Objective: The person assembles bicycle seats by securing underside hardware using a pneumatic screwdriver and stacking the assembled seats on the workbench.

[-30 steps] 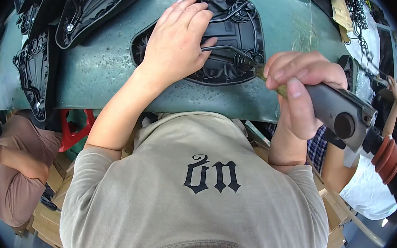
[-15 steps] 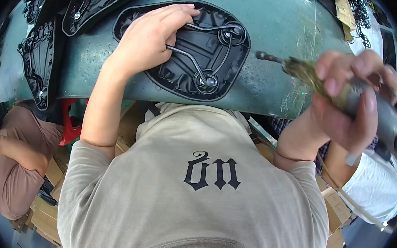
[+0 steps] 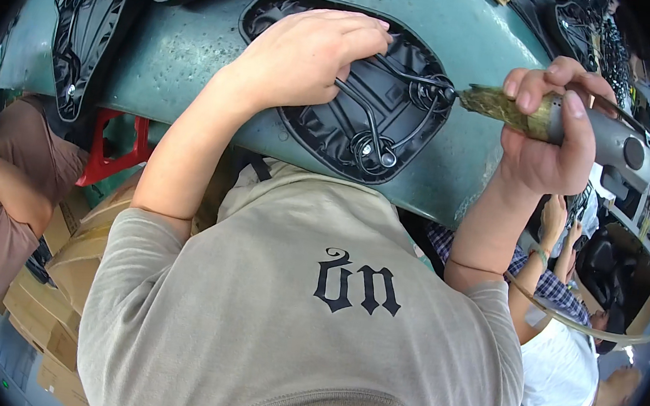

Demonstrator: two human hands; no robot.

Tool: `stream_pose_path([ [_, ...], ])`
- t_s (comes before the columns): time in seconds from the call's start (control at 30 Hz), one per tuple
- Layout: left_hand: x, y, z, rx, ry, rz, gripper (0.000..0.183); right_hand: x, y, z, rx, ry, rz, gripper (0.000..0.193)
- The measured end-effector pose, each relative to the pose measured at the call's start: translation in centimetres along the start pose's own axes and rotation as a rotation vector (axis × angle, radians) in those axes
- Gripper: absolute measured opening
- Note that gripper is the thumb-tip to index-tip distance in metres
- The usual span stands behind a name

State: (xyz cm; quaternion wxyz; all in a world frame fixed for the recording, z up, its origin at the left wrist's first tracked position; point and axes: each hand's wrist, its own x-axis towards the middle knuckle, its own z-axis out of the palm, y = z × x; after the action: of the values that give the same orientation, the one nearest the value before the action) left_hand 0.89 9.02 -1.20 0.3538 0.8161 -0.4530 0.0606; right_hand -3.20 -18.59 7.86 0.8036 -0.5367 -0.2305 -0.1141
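Here, right fingers (image 3: 532, 88) around a power driver (image 3: 611, 139), left fingers (image 3: 366, 40) over black saddle (image 3: 339, 127), grip unclear.

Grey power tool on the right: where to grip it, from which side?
I'd take the grey barrel just behind its tape-wrapped nose, coming from below right. The body is long and thick enough to wrap, and the nose points left at the black shell, so its tip is best left free. The right hand already wraps roughly there, thumb up.
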Motion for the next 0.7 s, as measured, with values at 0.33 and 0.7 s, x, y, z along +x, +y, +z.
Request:
stream_pose_path([
  [0.33,-0.3,-0.1,0.1,-0.039,0.023,-0.033,0.040,0.6,-0.2,0.0,-0.063,0.033,0.084,0.039],
  [0.7,0.2,-0.4,0.1,-0.048,0.004,-0.020,0.043,-0.2,0.5,-0.1,-0.071,-0.101,0.017,0.035],
])
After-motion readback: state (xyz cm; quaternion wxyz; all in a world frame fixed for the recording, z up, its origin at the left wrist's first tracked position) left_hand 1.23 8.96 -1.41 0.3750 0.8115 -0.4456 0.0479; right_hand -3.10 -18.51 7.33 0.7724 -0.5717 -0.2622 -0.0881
